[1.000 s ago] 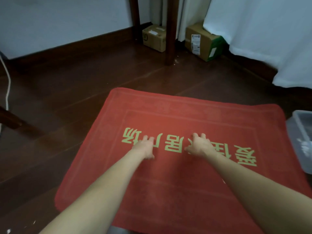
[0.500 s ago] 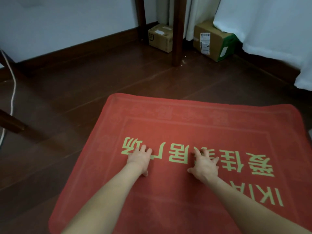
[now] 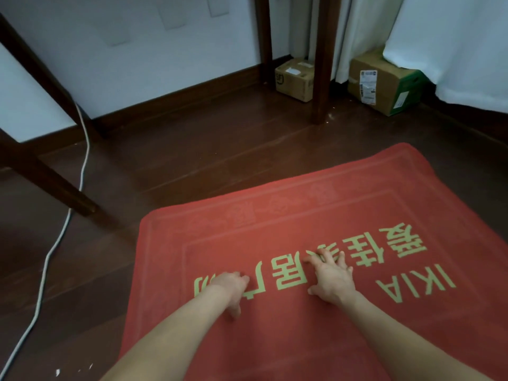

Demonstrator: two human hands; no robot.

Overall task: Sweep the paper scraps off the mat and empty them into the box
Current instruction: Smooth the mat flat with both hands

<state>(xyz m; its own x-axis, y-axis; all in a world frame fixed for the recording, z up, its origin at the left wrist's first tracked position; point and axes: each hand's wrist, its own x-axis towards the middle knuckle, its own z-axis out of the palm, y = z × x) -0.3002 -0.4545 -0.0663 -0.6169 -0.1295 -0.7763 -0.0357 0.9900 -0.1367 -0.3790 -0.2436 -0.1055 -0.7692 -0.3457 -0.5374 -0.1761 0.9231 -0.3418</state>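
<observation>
A red mat [image 3: 275, 221] with pale green lettering lies on the dark wooden floor. Both my hands rest palm down on its lettered middle. My left hand [image 3: 229, 288] presses the mat with its fingers together, and my right hand [image 3: 331, 279] lies flat with its fingers spread. Neither hand holds anything. No paper scraps show on the mat; a few tiny white bits [image 3: 57, 372] lie on the floor at the lower left. The clear plastic box is out of view.
Two cardboard boxes [image 3: 295, 79] [image 3: 384, 83] stand by the back wall beside a dark wooden leg [image 3: 321, 78]. A white cable [image 3: 55, 243] runs along the floor at the left past another wooden leg [image 3: 55, 185]. White curtains [image 3: 453, 45] hang at the right.
The view has swung left and up, so the clear box at the right edge has left the frame. Both hands stay flat on the mat; my right hand's fingers have spread wider.
</observation>
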